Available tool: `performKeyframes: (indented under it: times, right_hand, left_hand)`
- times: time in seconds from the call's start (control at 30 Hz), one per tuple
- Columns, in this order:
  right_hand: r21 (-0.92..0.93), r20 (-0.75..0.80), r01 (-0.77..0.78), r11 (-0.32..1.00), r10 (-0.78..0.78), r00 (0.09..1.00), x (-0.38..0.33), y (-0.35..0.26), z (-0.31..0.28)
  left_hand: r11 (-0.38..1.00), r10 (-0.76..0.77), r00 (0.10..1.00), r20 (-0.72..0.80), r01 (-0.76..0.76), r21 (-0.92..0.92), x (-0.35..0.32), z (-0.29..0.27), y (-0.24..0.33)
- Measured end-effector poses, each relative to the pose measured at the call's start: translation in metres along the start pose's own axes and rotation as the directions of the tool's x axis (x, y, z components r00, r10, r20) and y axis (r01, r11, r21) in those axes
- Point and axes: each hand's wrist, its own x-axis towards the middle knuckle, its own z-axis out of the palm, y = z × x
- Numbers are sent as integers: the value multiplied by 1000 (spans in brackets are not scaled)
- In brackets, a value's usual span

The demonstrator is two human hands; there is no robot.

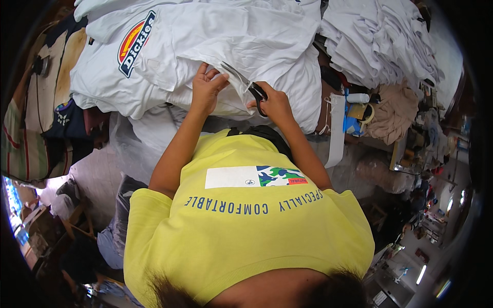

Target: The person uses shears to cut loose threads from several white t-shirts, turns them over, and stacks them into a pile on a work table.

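A white T-shirt [169, 38] with a coloured chest print lies spread over a heap of white garments in front of me. My left hand [208, 87] pinches an edge of its white cloth between thumb and fingers. In my right hand [275, 105] is a pair of scissors [258, 97] with black handles, my fingers in the loops. The metal blades point up and left, lying against the lifted cloth just right of my left hand. Whether the blades are cutting anything is too small to tell.
More white garments [375, 41] are piled at the far right. Beside them lie a roll of tape [367, 114], a white thread spool [358, 97], a long white strip [336, 131] and a crumpled beige cloth [393, 118]. Dark and striped fabrics [23, 138] hang at the left.
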Motion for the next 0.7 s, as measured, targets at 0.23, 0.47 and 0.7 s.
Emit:
performKeyframes:
  times: [0.23, 0.47, 0.7]
  right_hand:
    - [-30, -11, 48, 998, -48, 999, -1, -3, 0]
    - [-20, 35, 32, 999, -31, 999, 14, -25, -6]
    - [67, 36, 8, 998, -10, 999, 10, 0, 7]
  left_hand:
    - [999, 34, 999, -8, -34, -12, 5, -8, 5]
    - [999, 42, 999, 16, -42, 23, 1, -7, 7]
    - [998, 59, 998, -39, -60, -20, 7, -11, 16]
